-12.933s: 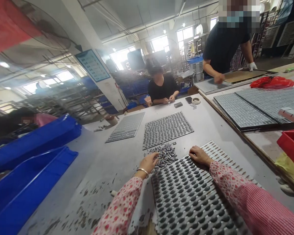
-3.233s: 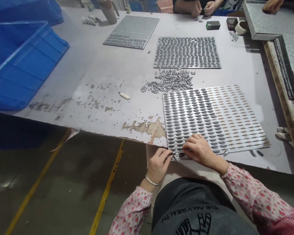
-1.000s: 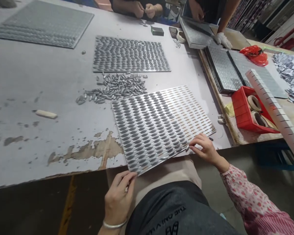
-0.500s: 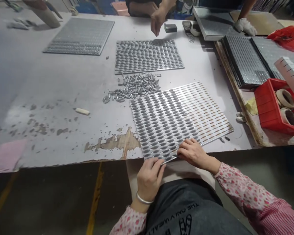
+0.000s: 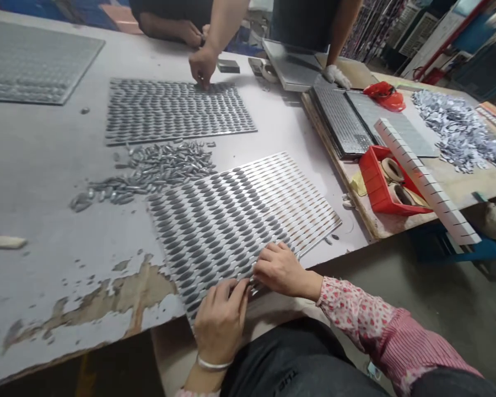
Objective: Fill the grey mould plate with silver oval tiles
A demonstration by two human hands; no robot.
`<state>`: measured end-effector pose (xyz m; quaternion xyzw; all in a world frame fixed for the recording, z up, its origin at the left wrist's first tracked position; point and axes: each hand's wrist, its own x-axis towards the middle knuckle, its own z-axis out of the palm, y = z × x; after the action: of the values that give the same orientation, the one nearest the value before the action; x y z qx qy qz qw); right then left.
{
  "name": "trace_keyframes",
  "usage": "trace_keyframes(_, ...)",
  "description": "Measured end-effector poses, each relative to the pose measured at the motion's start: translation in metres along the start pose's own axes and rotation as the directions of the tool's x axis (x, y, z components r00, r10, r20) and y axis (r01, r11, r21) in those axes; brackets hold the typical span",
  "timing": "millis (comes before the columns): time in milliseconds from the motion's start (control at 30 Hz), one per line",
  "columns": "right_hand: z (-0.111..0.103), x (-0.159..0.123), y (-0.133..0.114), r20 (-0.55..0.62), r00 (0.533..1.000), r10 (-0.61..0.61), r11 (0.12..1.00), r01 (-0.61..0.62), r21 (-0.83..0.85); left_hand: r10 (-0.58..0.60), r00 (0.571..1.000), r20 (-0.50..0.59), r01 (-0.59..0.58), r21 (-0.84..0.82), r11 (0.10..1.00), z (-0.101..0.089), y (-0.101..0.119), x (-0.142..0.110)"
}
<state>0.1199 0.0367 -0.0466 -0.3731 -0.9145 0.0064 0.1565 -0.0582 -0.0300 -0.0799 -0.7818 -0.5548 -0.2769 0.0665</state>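
Observation:
A flat panel (image 5: 215, 223) lies near the table's front edge, tilted to the view. Dark oval metal pieces cover its left part in rows; the right part shows pale stripes with brownish marks. My left hand (image 5: 221, 317), with a bracelet at the wrist, rests at the panel's near edge, fingers and thumb drawn together. Beside it my right hand (image 5: 280, 270) is closed too, bent fingertips over the same edge. What either pinches is hidden. Beyond the panel's far left side spreads a heap of loose oval pieces (image 5: 165, 165).
Across the table (image 5: 45, 182), a co-worker's hand (image 5: 204, 65) touches a similar panel (image 5: 173, 110). Another panel (image 5: 33, 63) lies far left. At right stand a red bin (image 5: 374, 184) with tape rolls, a marked white strip (image 5: 430, 182) and stacked panels (image 5: 343, 124). A gloved hand (image 5: 337, 76) is behind.
The view has swung right, so the table things appear farther left. My hands remain at the panel's near edge, closer together. The co-worker's hand has come down onto the far panel.

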Motion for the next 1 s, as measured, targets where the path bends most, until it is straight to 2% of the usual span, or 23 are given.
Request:
trace_keyframes(67, -0.02, -0.005, 0.008, -0.085, 0.996, 0.041, 0.999, -0.039, 0.026, 0.04, 0.999, -0.009, -0.04, 0.072, 0.997, -0.008, 0.004, 0.01)
trace_keyframes(133, -0.042, -0.019, 0.023, -0.158, 0.978, 0.137, 0.99, -0.131, 0.046, 0.059, 0.998, -0.02, -0.056, 0.105, 0.993, -0.016, 0.008, 0.018)
trace_keyframes(200, -0.059, -0.041, 0.044, -0.203, 0.943, 0.264, 0.964, -0.263, 0.032, 0.053, 0.998, -0.031, -0.049, 0.108, 0.993, -0.021, 0.012, 0.023)
trace_keyframes(267, -0.067, -0.067, 0.065, -0.21, 0.905, 0.371, 0.924, -0.382, -0.016, 0.036, 0.999, -0.039, -0.032, 0.097, 0.995, -0.023, 0.014, 0.025)
trace_keyframes(367, -0.063, -0.101, 0.088, -0.163, 0.886, 0.433, 0.885, -0.453, -0.111, 0.005, 0.999, -0.043, -0.003, 0.054, 0.999, -0.024, 0.015, 0.023)
trace_keyframes(500, -0.047, -0.124, 0.102, -0.125, 0.902, 0.413, 0.889, -0.429, -0.157, -0.066, 0.997, -0.042, 0.066, -0.02, 0.998, -0.025, 0.012, 0.015)
trace_keyframes(567, -0.04, -0.126, 0.103, -0.14, 0.896, 0.421, 0.899, -0.433, -0.068, -0.093, 0.995, -0.03, 0.092, -0.053, 0.994, -0.027, 0.01, 0.009)
trace_keyframes(667, -0.028, -0.118, 0.09, -0.108, 0.88, 0.462, 0.862, -0.417, 0.289, -0.118, 0.993, -0.016, 0.116, -0.12, 0.986, -0.03, 0.009, 0.001)
trace_keyframes(733, -0.019, -0.105, 0.068, 0.005, 0.886, 0.463, 0.719, -0.379, 0.582, -0.127, 0.992, -0.013, 0.123, -0.18, 0.976, -0.033, 0.01, -0.003)
trace_keyframes(833, -0.009, -0.078, 0.023, 0.244, 0.902, 0.355, 0.339, -0.367, 0.866, -0.124, 0.992, -0.007, 0.117, -0.28, 0.953, -0.038, 0.015, -0.007)
trace_keyframes(900, -0.007, -0.06, -0.003, 0.364, 0.897, 0.251, 0.109, -0.399, 0.91, -0.122, 0.993, 0.001, 0.115, -0.338, 0.934, -0.04, 0.017, -0.008)
trace_keyframes(933, -0.008, -0.053, -0.013, 0.399, 0.891, 0.214, 0.034, -0.415, 0.909, -0.123, 0.992, 0.007, 0.117, -0.361, 0.925, -0.042, 0.018, -0.009)
trace_keyframes(1000, -0.01, -0.044, -0.025, 0.432, 0.884, 0.181, -0.035, -0.433, 0.901, -0.13, 0.991, 0.022, 0.127, -0.399, 0.908, -0.043, 0.019, -0.011)
